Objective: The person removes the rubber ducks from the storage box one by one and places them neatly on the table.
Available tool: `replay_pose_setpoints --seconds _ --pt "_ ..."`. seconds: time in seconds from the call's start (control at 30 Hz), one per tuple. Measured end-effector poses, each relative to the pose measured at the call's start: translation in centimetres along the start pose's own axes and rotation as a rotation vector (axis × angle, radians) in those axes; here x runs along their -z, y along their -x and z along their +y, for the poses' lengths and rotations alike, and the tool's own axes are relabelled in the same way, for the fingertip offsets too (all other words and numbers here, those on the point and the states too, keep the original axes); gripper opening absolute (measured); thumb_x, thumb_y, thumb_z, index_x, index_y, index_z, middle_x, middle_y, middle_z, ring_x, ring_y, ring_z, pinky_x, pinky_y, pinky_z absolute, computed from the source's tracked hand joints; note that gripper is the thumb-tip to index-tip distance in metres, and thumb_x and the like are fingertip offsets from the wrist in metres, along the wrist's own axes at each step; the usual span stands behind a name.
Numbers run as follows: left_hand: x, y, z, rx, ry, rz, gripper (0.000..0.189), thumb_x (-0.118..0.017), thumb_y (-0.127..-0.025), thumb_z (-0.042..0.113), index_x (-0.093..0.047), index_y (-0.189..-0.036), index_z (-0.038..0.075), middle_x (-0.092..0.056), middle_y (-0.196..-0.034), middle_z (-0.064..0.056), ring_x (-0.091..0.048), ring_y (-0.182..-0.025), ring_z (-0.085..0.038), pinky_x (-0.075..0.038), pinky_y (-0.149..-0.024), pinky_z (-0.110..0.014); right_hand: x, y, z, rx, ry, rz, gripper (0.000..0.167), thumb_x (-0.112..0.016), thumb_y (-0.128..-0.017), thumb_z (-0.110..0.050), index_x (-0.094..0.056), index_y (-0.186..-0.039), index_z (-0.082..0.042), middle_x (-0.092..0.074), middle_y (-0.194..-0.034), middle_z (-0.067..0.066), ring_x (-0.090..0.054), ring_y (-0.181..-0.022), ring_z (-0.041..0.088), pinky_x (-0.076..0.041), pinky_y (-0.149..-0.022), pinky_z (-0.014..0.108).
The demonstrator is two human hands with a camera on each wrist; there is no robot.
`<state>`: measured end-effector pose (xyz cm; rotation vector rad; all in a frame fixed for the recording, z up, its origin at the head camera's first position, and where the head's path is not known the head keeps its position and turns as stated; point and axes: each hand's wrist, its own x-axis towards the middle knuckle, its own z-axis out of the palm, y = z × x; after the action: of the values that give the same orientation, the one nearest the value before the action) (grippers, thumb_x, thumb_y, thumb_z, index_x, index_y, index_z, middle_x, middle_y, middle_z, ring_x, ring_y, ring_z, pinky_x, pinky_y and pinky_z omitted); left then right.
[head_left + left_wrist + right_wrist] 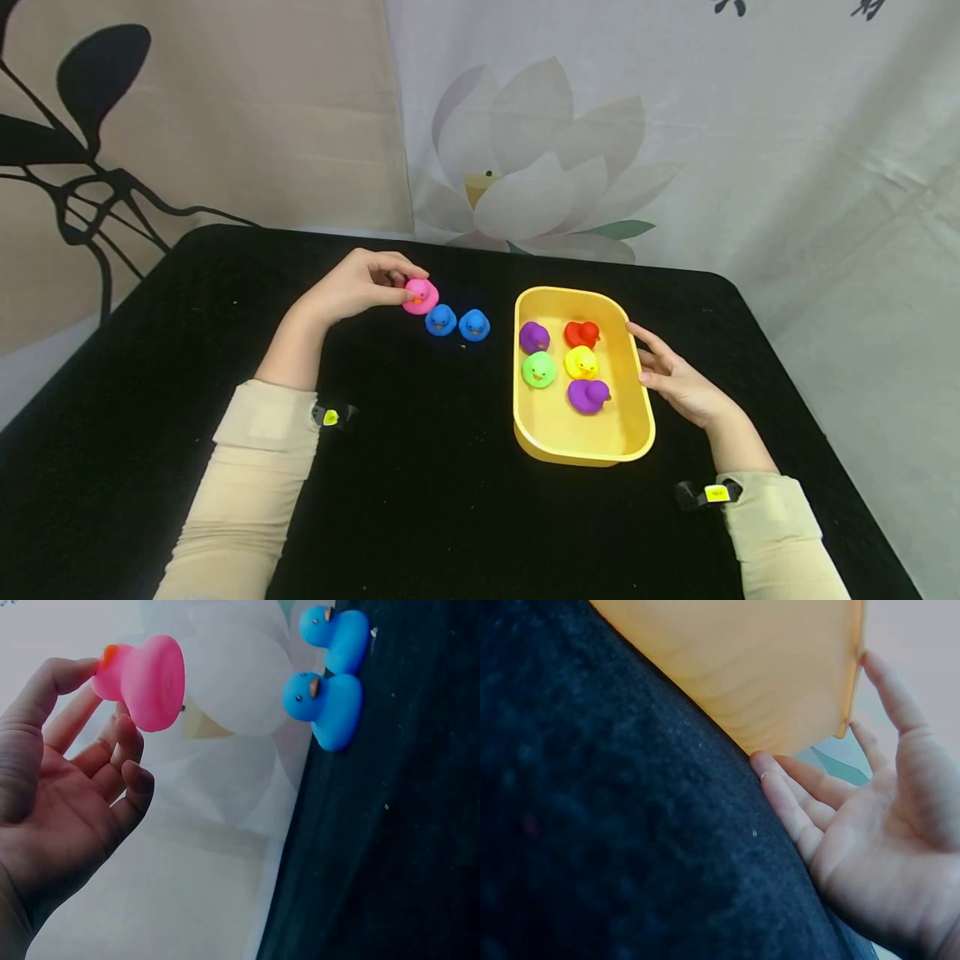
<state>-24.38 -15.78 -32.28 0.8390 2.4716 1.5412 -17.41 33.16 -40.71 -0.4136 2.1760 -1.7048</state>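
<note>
My left hand pinches a pink rubber duck by its head between thumb and fingers. In the left wrist view the pink duck is off the table, its flat base turned toward the right. Just in front of it, two blue rubber ducks sit side by side on the black cloth. At the right side of a yellow plastic bin, my right hand touches the wall with loosely extended fingers, thumb at the rim and other fingertips low down.
Inside the bin are a purple duck, a red duck, a green duck, a yellow duck and another purple duck. A printed curtain hangs behind the black-covered table.
</note>
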Motion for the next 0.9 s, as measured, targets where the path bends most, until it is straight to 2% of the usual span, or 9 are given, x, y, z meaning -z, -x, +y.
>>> replay_pose_setpoints --seconds 0.13,0.17,0.37,0.43,0.6,0.8,0.9 --pt "0.0 0.0 -0.7 0.045 -0.009 0.009 0.029 -0.070 -0.086 0.008 -0.069 -0.115 0.005 -0.061 -0.105 -0.008 -0.050 -0.091 -0.026 -0.048 -0.073 -0.035 0.0 0.0 0.0 0.003 0.001 -0.001 0.073 -0.056 -0.097 -0.020 -0.011 -0.154 -0.021 -0.030 -0.148 0.024 -0.050 -0.121 0.023 -0.027 -0.103 0.059" --pt "0.0 0.1 -0.4 0.065 -0.015 0.010 0.029 -0.070 -0.086 0.007 -0.069 -0.115 0.005 -0.061 -0.106 -0.009 -0.050 -0.092 -0.027 -0.048 -0.073 -0.035 0.0 0.0 0.0 0.003 0.000 -0.001 0.074 -0.057 -0.097 -0.020 -0.011 -0.154 -0.021 -0.030 -0.148 0.024 -0.050 -0.121 0.023 -0.027 -0.103 0.059" --pt "0.0 -0.1 -1.7 0.147 -0.024 -0.005 0.031 -0.068 -0.089 0.010 -0.066 -0.120 0.005 -0.061 -0.115 -0.011 -0.051 -0.099 -0.028 -0.048 -0.079 -0.039 0.0 0.1 0.0 0.006 -0.002 -0.003 0.074 -0.057 -0.096 -0.020 -0.011 -0.154 -0.021 -0.029 -0.149 0.023 -0.049 -0.122 0.024 -0.026 -0.103 0.060" --pt "0.0 -0.2 -2.5 0.163 -0.021 -0.005 0.032 -0.068 -0.089 0.012 -0.066 -0.121 0.007 -0.061 -0.118 -0.010 -0.051 -0.101 -0.027 -0.047 -0.080 -0.039 0.0 0.1 0.0 0.006 -0.002 -0.003 0.074 -0.057 -0.096 -0.020 -0.011 -0.154 -0.021 -0.029 -0.149 0.023 -0.049 -0.122 0.023 -0.026 -0.103 0.060" --pt "-0.1 -0.2 -3.2 0.212 -0.012 0.004 0.032 -0.067 -0.090 0.012 -0.066 -0.121 0.008 -0.061 -0.116 -0.010 -0.051 -0.103 -0.027 -0.046 -0.084 -0.042 0.1 0.0 0.1 0.006 0.001 0.000 0.074 -0.057 -0.096 -0.020 -0.011 -0.154 -0.021 -0.031 -0.148 0.023 -0.050 -0.121 0.024 -0.026 -0.103 0.060" --pt "-0.2 0.4 -1.5 0.225 -0.008 -0.006 0.030 -0.063 -0.090 0.006 -0.064 -0.120 0.000 -0.058 -0.112 -0.015 -0.048 -0.100 -0.029 -0.045 -0.082 -0.041 0.0 0.1 0.0 0.003 0.003 0.003 0.075 -0.058 -0.096 -0.021 -0.010 -0.154 -0.020 -0.031 -0.148 0.023 -0.050 -0.121 0.024 -0.026 -0.103 0.060" --pt "-0.3 0.7 -1.4 0.218 -0.008 -0.008 0.030 -0.062 -0.091 0.005 -0.063 -0.120 -0.001 -0.058 -0.113 -0.016 -0.047 -0.100 -0.030 -0.044 -0.081 -0.040 0.0 0.1 0.0 0.002 0.005 0.004 0.075 -0.058 -0.096 -0.021 -0.010 -0.154 -0.020 -0.032 -0.147 0.023 -0.050 -0.121 0.024 -0.026 -0.103 0.060"
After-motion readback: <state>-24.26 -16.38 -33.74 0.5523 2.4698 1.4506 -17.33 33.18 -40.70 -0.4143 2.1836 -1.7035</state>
